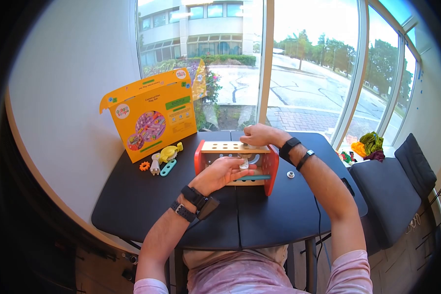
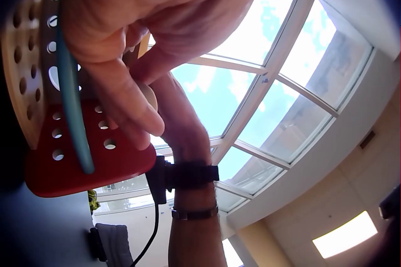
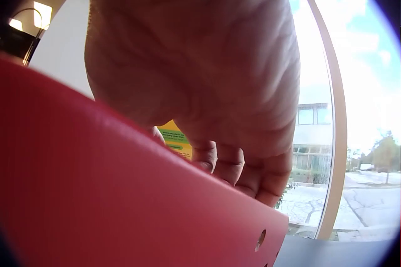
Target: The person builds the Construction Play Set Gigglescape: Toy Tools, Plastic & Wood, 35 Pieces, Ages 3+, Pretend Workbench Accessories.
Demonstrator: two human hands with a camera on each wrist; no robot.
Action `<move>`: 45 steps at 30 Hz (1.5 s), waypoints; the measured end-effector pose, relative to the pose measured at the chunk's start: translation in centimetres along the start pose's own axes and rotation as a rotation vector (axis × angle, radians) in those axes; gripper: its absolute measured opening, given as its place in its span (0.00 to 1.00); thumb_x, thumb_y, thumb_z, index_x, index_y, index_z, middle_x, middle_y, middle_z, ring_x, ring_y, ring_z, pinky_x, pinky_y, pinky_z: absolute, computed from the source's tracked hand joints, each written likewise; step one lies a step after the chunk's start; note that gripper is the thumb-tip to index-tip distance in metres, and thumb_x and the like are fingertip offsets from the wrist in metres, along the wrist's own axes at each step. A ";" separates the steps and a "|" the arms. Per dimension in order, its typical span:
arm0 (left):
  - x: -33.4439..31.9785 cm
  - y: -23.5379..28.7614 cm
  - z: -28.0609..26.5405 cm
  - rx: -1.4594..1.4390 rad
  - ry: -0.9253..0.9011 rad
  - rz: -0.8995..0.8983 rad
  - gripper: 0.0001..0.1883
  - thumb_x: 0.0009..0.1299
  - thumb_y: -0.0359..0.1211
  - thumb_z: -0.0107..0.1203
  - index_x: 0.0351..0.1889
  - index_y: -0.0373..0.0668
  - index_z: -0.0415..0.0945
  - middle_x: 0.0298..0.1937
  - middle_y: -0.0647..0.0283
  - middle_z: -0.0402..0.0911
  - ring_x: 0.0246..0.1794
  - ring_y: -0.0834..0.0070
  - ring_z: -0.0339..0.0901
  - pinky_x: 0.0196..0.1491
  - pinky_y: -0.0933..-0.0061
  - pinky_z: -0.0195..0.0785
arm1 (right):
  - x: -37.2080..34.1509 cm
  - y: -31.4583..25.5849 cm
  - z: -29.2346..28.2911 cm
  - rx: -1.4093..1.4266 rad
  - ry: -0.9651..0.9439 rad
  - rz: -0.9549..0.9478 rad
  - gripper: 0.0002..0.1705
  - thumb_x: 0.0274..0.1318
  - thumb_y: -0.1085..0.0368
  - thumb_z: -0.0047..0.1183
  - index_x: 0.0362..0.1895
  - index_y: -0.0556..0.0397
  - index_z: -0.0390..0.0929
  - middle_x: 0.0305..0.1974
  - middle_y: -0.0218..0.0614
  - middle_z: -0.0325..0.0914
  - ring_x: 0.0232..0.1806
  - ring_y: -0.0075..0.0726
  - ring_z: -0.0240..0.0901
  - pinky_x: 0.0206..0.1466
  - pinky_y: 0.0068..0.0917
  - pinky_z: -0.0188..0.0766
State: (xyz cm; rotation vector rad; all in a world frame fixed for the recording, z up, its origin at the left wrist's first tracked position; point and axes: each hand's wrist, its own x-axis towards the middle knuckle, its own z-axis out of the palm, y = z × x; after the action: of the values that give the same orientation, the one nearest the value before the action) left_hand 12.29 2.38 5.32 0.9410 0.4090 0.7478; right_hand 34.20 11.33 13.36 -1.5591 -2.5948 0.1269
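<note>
A toy workbench [image 1: 235, 146] with red end panels, a pale wooden top with holes and a blue-green bar stands on the table. My left hand [image 1: 222, 172] reaches into its open front, palm up. Its fingers pinch a small pale round piece [image 2: 149, 98] beneath the top board. Above the board, my right hand [image 1: 263, 135] has curled fingertips at a small grey piece [image 1: 248, 145] near the right end. In the right wrist view, the red end panel [image 3: 144, 185] hides part of those fingers.
A yellow play-set box [image 1: 154, 115] stands at the back left. Before it lie an orange gear [image 1: 144, 166], a blue-green holed strip [image 1: 168, 167], a yellow toy piece [image 1: 169, 153] and a white one [image 1: 155, 164]. A small white nut-like piece [image 1: 290, 174] lies right of the workbench.
</note>
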 end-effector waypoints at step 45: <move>0.0 -0.2 -0.2 0.049 0.005 0.002 0.22 0.88 0.30 0.54 0.74 0.27 0.67 0.67 0.39 0.84 0.60 0.57 0.90 0.60 0.75 0.90 | 0.4 -0.8 -1.0 -0.074 -0.154 0.025 0.37 0.78 0.38 0.44 0.58 0.60 0.88 0.55 0.58 0.89 0.57 0.66 0.86 0.61 0.54 0.80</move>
State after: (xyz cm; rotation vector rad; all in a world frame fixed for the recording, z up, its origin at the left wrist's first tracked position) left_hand 12.24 2.42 5.05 0.9861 0.4322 0.7449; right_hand 33.50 11.31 14.50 -1.6697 -2.7256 0.1609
